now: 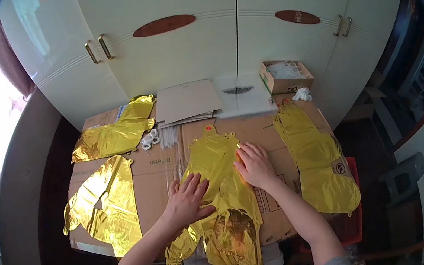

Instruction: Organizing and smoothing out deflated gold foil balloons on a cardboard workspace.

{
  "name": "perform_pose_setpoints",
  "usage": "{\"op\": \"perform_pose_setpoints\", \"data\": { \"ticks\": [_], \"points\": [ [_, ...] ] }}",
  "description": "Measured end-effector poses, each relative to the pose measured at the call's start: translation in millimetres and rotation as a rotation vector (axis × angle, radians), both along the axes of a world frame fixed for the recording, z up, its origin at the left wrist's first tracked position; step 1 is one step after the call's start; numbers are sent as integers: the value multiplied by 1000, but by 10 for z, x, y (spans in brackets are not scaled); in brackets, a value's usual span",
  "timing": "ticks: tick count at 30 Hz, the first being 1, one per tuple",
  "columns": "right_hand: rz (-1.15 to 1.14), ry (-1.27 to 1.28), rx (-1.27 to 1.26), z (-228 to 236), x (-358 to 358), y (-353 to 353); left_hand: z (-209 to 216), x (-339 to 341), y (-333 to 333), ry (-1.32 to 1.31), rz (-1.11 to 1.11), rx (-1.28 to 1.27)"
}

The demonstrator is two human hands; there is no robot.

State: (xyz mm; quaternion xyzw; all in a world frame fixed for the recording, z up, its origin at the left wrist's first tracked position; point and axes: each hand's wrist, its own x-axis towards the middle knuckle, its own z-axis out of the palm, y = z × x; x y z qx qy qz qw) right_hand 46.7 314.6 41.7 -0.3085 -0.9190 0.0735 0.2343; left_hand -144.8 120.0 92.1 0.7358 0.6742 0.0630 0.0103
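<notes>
A flat gold foil balloon (pixel 212 160), uninflated, lies in front of me on a cardboard-covered table, its crinkled lower end hanging over the near edge. My left hand (pixel 186 199) rests on its left part, fingers spread and holding nothing. At its right edge, my right hand (pixel 255 165) lies with fingers stretched over the foil and cardboard. Whether its fingertips pinch the edge is hard to see. More flat gold balloons lie around: one at the left (pixel 121 201), a folded-looking one at the far left (pixel 119 132), and a long one at the right (pixel 314 155).
Grey card sheets (pixel 188 102) are stacked at the back, beside a clear plastic bag (pixel 239 95). An open box (pixel 287 74) with white material stands back right, near a crumpled white piece (pixel 302 95). Small white rolls (pixel 150 139) sit left of centre. Cabinet doors (pixel 168 57) rise behind.
</notes>
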Motion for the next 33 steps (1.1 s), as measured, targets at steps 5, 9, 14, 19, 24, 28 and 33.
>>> {"op": "perform_pose_setpoints", "data": {
  "ticks": [5,9,14,19,24,28,33],
  "points": [
    [-11,12,6,-35,2,9,15,4,-7,-2,-16,8],
    [-6,6,-22,6,-3,-15,-51,24,71,-18,-13,24],
    [-17,9,-44,18,11,-14,-66,44,150,-63,-43,35],
    [-12,-2,-50,7,9,-8,-40,84,168,-48,-44,18],
    [-12,0,-41,6,2,-15,1,119,181,-53,-33,-10],
    [0,51,-22,-8,2,5,40,129,101,-75,-7,10],
    [111,72,-24,135,47,-103,355,-24,-443,-77,240,-38]
  ]
}}
